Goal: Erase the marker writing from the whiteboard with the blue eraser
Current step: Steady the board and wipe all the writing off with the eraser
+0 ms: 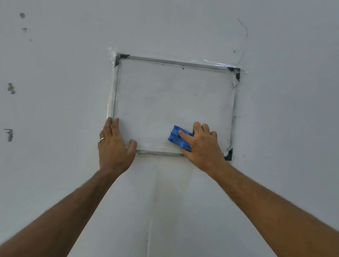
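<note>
Up against a pale grey painted wall (285, 137) hangs a small rectangular whiteboard (166, 99) with a thin silvery metal frame and dark triangular plastic corner caps, its top edge fixed with crinkled strips of clear glossy tape (216, 62). The writing surface looks matte and almost clean — only faint grey smudges and a few tiny dark specks show, and no readable writing or label can be made out.

The right hand (202, 146) grips a blue moulded plastic eraser (177, 138), a blocky ribbed shape, with the fingers curled over its top and the thumb below, pressing it flat against the board's lower right area just above the bottom frame rail. The left hand (113, 144) lies open and flat — fingers together on the lower left corner of the frame, thumb spread out along the bottom edge — holding nothing. A plain silver-coloured ring (102, 139) sits on one finger of that hand.

The wall carries several dark scuffs and patches at the left and a thin crack above the board's upper right corner.
</note>
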Motion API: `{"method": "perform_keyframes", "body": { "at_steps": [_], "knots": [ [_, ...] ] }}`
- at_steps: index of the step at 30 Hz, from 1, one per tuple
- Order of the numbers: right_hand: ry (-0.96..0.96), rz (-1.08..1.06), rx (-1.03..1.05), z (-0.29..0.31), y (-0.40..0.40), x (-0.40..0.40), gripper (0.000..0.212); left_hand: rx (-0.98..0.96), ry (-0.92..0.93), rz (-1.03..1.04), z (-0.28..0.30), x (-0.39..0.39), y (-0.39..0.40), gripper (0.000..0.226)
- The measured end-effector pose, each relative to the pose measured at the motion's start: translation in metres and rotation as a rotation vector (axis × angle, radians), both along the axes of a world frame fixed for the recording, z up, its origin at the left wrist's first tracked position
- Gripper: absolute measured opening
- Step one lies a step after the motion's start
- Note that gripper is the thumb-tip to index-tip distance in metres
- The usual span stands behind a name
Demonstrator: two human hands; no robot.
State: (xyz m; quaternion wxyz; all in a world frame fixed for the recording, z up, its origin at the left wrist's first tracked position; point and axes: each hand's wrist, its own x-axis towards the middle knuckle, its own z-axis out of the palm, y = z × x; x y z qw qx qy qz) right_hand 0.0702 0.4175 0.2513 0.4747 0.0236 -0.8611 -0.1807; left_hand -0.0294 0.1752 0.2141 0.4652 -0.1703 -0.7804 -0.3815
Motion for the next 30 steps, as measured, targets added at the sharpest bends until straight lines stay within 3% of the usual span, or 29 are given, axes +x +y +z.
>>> {"method": "perform_keyframes", "body": {
  "at_steps": [6, 11, 16, 19, 22, 26, 30],
  "knots": [
    [-0.007, 0.012, -0.097, -0.003, 0.055, 0.025, 0.059, -0.016, -0.010, 0.044, -0.002, -0.003, 0.010, 0.082],
    [0.125, -0.040, -0.279, -0.011, 0.118, 0.052, 0.057, -0.027, -0.009, 0.055, -0.004, -0.007, 0.011, 0.082],
    [0.005, -0.027, -0.148, -0.046, 0.131, 0.065, 0.059, 0.009, -0.016, 0.057, -0.004, -0.004, 0.022, 0.087],
    [-0.001, -0.050, -0.057, -0.021, 0.132, 0.066, 0.057, 0.022, -0.017, 0.054, -0.003, -0.002, 0.025, 0.088],
    [0.089, -0.041, -0.139, -0.012, 0.137, 0.065, 0.058, 0.024, -0.013, 0.054, -0.004, -0.001, 0.024, 0.089],
    [0.036, -0.001, -0.117, -0.051, 0.132, 0.060, 0.060, -0.003, -0.017, 0.028, -0.005, -0.003, 0.018, 0.092],
    [0.112, -0.004, -0.130, -0.036, 0.144, 0.057, 0.059, -0.012, -0.004, 0.053, -0.006, -0.004, 0.018, 0.093]
  ]
}}
